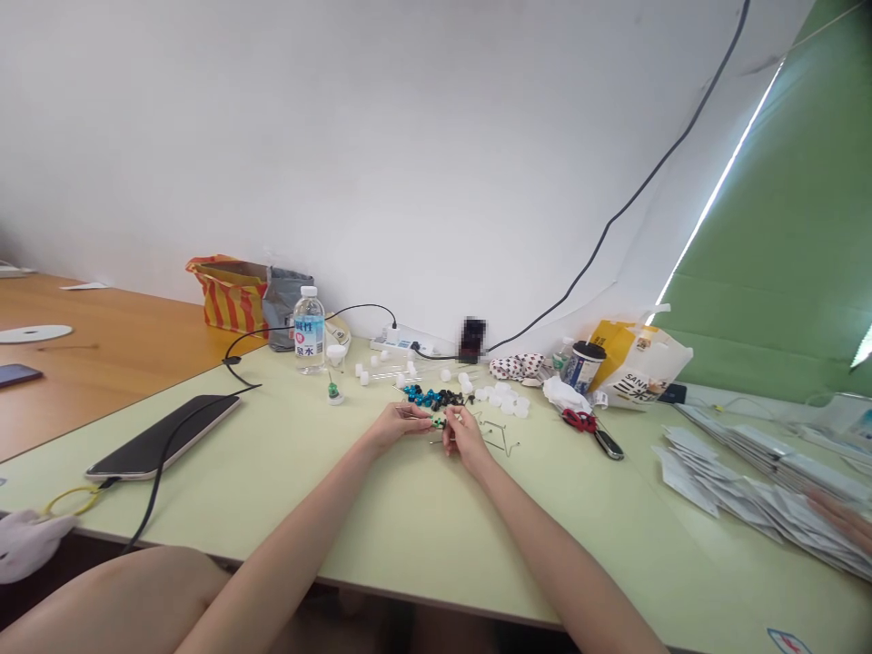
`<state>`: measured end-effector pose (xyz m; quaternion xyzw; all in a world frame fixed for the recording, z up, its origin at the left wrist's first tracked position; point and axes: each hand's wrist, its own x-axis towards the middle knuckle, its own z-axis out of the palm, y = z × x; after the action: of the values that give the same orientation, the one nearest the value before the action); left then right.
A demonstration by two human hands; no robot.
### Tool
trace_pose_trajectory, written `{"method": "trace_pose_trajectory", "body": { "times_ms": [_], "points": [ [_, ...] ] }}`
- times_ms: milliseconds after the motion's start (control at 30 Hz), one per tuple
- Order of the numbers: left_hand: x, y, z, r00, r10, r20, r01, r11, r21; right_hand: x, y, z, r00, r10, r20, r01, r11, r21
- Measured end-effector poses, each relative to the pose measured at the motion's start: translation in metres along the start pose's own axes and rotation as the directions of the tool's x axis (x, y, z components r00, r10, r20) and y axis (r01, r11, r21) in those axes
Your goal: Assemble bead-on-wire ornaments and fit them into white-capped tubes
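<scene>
My left hand (401, 425) and my right hand (464, 434) meet over the table, fingertips pinched on a small green piece (438, 422) between them. A thin metal wire shows by my right fingers; whether they grip it too I cannot tell. Just beyond my hands lie small blue pieces (423, 396) and black pieces (450, 399). Bent metal wires (500, 436) rest to the right of my right hand. White plastic caps (505, 398) are heaped behind them. Farther left, a small round white base carries another green piece (333, 390) upright.
A water bottle (309, 331), a power strip (405, 346) and clear tubes (388, 376) stand or lie toward the wall. To the right are red-handled scissors (579, 420), a cup (584, 367) and stacked white packets (736, 490), with another person's hand (845, 520). A tablet (163, 436) lies left.
</scene>
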<state>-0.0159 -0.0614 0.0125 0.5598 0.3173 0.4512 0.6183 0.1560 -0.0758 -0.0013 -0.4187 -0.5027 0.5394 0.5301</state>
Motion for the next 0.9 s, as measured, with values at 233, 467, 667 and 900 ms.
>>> {"method": "trace_pose_trajectory", "body": {
  "times_ms": [233,467,667,900],
  "points": [
    [0.0013,-0.0037,-0.0036,1.0,0.012,0.003,-0.012,1.0,0.005,-0.0004,0.0001,0.0001,0.999,-0.037,0.027,0.038,0.999,-0.03],
    [0.0014,-0.0036,-0.0027,1.0,0.012,-0.004,-0.012,1.0,0.004,-0.0017,-0.0022,0.0008,0.999,-0.046,0.01,0.046,0.999,-0.002],
    [0.0017,-0.0038,-0.0034,1.0,0.011,0.009,-0.011,1.0,0.01,-0.002,-0.0021,0.0006,1.0,-0.017,-0.004,0.017,1.0,-0.011],
    [0.0023,-0.0034,-0.0036,1.0,0.005,0.005,-0.005,1.0,0.003,-0.0016,-0.002,0.0012,1.0,-0.004,-0.01,0.004,1.0,-0.009]
  ]
}}
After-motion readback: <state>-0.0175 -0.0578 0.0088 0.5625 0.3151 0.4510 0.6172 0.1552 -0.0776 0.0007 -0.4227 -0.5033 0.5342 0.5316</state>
